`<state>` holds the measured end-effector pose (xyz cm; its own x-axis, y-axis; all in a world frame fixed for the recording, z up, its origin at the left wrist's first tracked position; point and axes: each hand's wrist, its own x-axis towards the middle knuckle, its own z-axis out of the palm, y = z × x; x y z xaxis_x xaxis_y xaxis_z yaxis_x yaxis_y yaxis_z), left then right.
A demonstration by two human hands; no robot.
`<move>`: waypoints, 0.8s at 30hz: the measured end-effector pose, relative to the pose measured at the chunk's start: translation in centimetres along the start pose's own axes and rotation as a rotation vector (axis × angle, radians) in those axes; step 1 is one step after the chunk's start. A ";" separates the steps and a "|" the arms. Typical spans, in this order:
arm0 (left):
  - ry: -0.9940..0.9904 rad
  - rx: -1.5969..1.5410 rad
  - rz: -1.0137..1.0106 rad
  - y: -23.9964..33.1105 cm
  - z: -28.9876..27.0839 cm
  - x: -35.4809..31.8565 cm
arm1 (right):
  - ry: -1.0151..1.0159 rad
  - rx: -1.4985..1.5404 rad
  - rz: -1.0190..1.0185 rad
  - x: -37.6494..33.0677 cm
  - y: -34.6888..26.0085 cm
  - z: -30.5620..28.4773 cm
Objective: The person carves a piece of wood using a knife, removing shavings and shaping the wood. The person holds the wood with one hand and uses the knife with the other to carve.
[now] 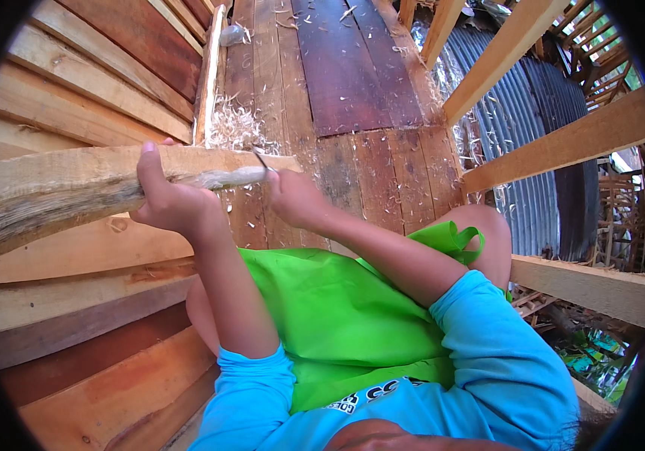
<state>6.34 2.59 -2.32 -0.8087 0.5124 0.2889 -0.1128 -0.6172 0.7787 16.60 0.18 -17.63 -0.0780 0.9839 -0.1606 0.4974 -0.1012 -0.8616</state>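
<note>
A long pale plank (74, 169) with a rough, greyish bark edge comes in from the left and reaches across in front of me. My left hand (168, 194) is closed around it, thumb on the upper face and fingers under the edge. Close to the plank's right end, my right hand (296, 199) grips a knife (261, 159). Its thin dark blade lies across the wood there; the fist hides the handle. Along the edge between my hands, a stretch of wood is whitish and bare of bark.
Curled wood shavings (236, 129) are heaped on the plank floor (367, 177) beyond the workpiece, with more scattered around. A board wall (104, 64) rises at left. Wooden rails (563, 143) and corrugated metal sheets (521, 98) lie to the right. A green apron (330, 301) covers my lap.
</note>
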 end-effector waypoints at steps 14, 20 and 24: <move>0.040 0.162 -0.026 0.1 0.5 -0.6 | -0.019 0.012 0.058 0.1 1.5 -0.3; -0.060 0.138 0.016 0.9 1.5 -1.2 | -0.069 -0.107 0.040 0.5 3.2 -0.2; 0.008 0.236 0.044 0.4 1.4 -2.1 | 0.007 0.028 -0.018 -0.7 0.8 -0.7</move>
<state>8.78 2.13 -1.79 -0.8147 0.4825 0.3218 0.0603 -0.4815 0.8744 17.67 -0.46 -17.87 -0.0811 0.9866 -0.1414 0.4719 -0.0870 -0.8773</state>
